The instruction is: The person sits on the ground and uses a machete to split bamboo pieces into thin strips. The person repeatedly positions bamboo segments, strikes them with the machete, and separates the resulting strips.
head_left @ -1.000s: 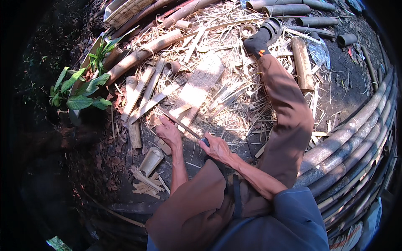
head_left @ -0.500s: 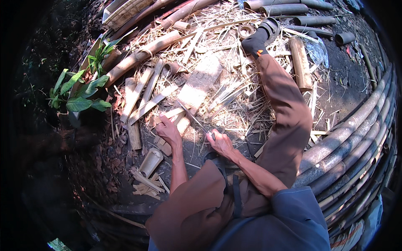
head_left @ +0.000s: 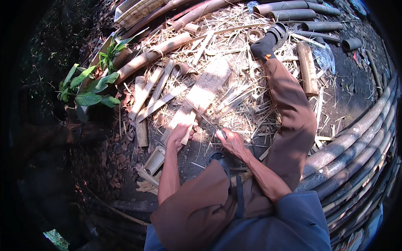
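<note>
My left hand (head_left: 181, 134) is closed around a short, pale bamboo strip (head_left: 189, 130) that points up and away from me. In my right hand (head_left: 233, 142) is the handle of a long, thin-bladed knife (head_left: 204, 116). Its blade slants up and left, and its far end lies close to the top of the strip; whether they touch, I cannot tell. Beneath both lies a flat wooden board (head_left: 203, 88), brightly sunlit at its far part. My fingertips on the left are partly hidden by the strip.
Split bamboo pieces (head_left: 146, 93) lie left of the board, and pale shavings (head_left: 238, 98) cover the ground. Long bamboo poles (head_left: 347, 154) are stacked at the right. My outstretched leg (head_left: 289, 100) bounds the right side. A leafy plant (head_left: 90, 90) stands at the left.
The strip in my left hand has swung from lying crosswise to pointing away from me. The knife stays in my right hand. The whole view has shifted slightly.
</note>
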Tool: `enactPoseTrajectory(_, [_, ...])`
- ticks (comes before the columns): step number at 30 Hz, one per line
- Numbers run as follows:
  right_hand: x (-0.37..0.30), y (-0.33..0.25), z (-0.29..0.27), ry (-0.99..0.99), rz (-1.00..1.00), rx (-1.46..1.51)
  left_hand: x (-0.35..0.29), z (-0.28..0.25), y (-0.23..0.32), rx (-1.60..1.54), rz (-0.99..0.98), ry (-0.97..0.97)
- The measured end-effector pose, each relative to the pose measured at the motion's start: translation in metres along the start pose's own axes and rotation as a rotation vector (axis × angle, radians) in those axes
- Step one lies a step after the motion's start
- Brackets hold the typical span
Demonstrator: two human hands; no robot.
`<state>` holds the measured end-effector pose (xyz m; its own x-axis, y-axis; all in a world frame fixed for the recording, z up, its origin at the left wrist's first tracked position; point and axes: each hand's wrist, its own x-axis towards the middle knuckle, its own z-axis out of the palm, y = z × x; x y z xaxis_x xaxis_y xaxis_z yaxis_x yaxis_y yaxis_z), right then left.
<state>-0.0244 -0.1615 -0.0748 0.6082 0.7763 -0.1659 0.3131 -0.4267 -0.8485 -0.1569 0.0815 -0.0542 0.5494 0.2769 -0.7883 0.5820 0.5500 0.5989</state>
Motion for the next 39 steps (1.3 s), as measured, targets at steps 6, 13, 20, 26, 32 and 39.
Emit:
enactPoseTrajectory(6, [0.006,0.030,0.027,0.095,-0.206,-0.135,-0.070,0.033,0.034,-0.689,0.203,0.134])
enactPoseTrajectory(13, [0.003,-0.025,0.008,-0.016,0.012,0.039,-0.061,0.047,0.022,-0.248,0.562,0.648])
enactPoseTrajectory(20, [0.008,-0.019,0.014,0.088,-0.123,-0.112,-0.050,0.066,0.042,-0.038,0.609,0.716])
enactPoseTrajectory(26, [0.003,-0.038,0.011,-0.036,-0.102,-0.044,-0.048,0.057,0.051,0.113,0.651,0.731])
enactPoseTrajectory(32, [0.014,-0.028,0.019,0.106,-0.144,0.006,-0.047,0.058,0.056,0.062,0.670,0.715])
enactPoseTrajectory(39, [0.020,0.018,0.038,0.084,-0.194,-0.176,-0.052,0.069,0.067,0.014,0.688,0.721])
